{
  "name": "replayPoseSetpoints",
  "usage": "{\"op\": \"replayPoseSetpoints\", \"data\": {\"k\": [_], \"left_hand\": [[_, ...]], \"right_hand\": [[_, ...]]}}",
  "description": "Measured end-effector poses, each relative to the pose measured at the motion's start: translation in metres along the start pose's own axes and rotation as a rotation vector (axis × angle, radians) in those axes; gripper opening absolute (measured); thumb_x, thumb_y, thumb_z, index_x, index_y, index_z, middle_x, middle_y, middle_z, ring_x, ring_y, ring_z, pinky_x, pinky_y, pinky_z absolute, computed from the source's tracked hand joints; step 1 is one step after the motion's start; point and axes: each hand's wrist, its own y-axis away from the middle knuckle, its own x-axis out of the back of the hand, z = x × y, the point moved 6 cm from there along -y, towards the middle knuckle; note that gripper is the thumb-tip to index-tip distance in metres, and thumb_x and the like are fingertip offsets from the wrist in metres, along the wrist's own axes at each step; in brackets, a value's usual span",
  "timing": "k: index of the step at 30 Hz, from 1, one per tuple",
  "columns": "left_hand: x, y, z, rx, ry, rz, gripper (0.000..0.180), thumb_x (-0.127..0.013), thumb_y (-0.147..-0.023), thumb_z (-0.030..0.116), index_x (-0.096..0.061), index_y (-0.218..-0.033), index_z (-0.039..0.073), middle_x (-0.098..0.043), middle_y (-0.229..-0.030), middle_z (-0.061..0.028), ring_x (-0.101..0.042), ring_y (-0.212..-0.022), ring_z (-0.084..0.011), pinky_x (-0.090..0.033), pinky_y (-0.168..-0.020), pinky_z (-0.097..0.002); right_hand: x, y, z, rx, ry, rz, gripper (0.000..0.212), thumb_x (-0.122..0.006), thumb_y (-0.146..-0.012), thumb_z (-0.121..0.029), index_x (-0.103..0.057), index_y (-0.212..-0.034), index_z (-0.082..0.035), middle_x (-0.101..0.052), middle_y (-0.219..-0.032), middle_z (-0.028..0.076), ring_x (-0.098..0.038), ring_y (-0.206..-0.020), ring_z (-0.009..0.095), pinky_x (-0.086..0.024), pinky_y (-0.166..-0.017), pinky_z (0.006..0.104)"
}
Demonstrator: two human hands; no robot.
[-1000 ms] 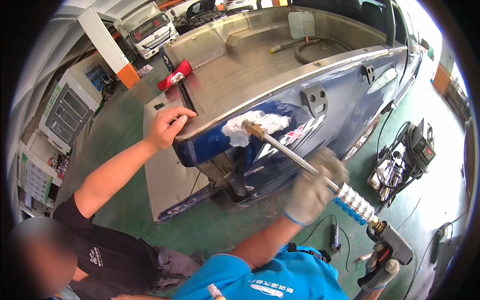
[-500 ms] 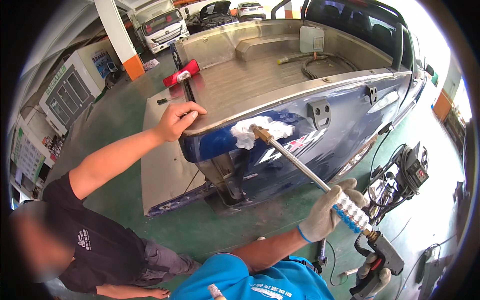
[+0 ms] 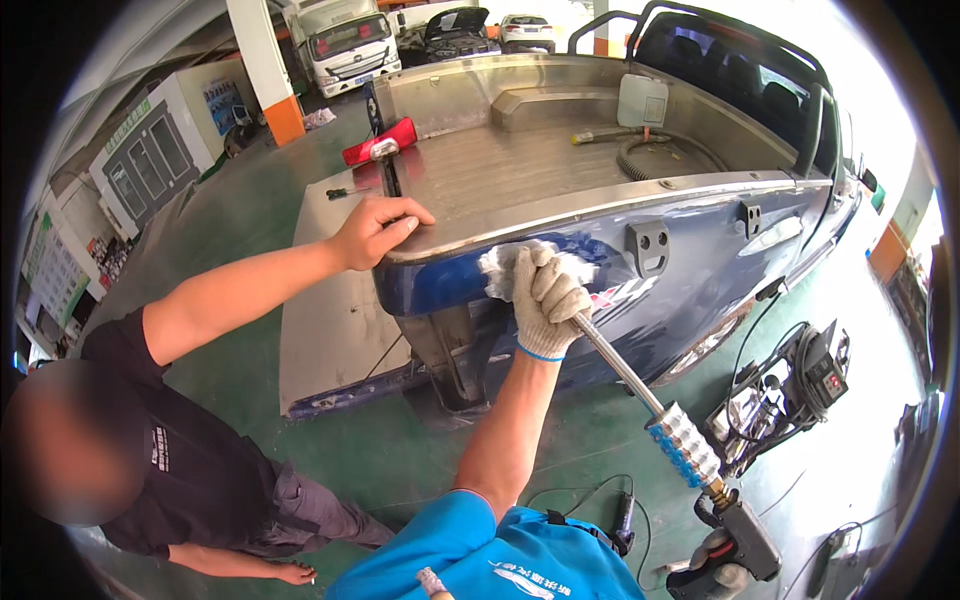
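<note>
A slide-hammer dent puller (image 3: 627,368) reaches from the blue pickup's side panel (image 3: 440,287) down to the lower right. My gloved left hand (image 3: 546,300) is closed around the rod's front end, hiding the tip, right against a patch of bare, sanded metal (image 3: 497,272). Along the rod, the ribbed silver-and-blue sliding weight (image 3: 684,445) sits near the gun end. My gloved right hand (image 3: 722,572) is wrapped round the black pistol grip (image 3: 752,542) at the rear.
At left, a co-worker in a dark shirt (image 3: 190,430) rests a hand (image 3: 380,232) on the bed's corner. A red tail lamp (image 3: 382,143) lies on the bed's rear edge. A welding machine (image 3: 815,375) with cables stands at right. The lowered tailgate (image 3: 340,340) juts out.
My left hand has moved from beside the sliding weight up to the rod's front end at the panel. The gun end has shifted slightly left and down, and the view has shifted a little.
</note>
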Motion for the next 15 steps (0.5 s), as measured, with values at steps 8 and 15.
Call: {"op": "replayPoseSetpoints", "data": {"k": [8,15], "left_hand": [[-0.003,0.023,-0.012,-0.297,-0.900,0.904,0.012,-0.060,-0.102,0.019,-0.053,-0.093,0.014,-0.043,-0.067,0.0039,-0.040,-0.052,-0.0100,-0.039,-0.051,-0.0294],[0.006,0.010,-0.004,-0.021,-0.365,0.307,0.021,-0.054,-0.101,0.015,-0.046,-0.082,0.012,-0.033,-0.055,0.0050,-0.031,-0.041,-0.0085,-0.034,-0.042,-0.0270]], "right_hand": [[0.025,0.008,0.007,0.169,0.036,0.180,0.061,-0.070,-0.087,-0.016,-0.043,-0.135,0.008,-0.063,-0.112,0.023,-0.068,-0.086,0.031,-0.062,-0.070,0.0542],[0.024,-0.002,0.011,0.157,0.072,0.186,0.055,-0.070,-0.085,-0.018,-0.049,-0.127,0.010,-0.067,-0.102,0.022,-0.071,-0.076,0.032,-0.062,-0.068,0.0605]]}}
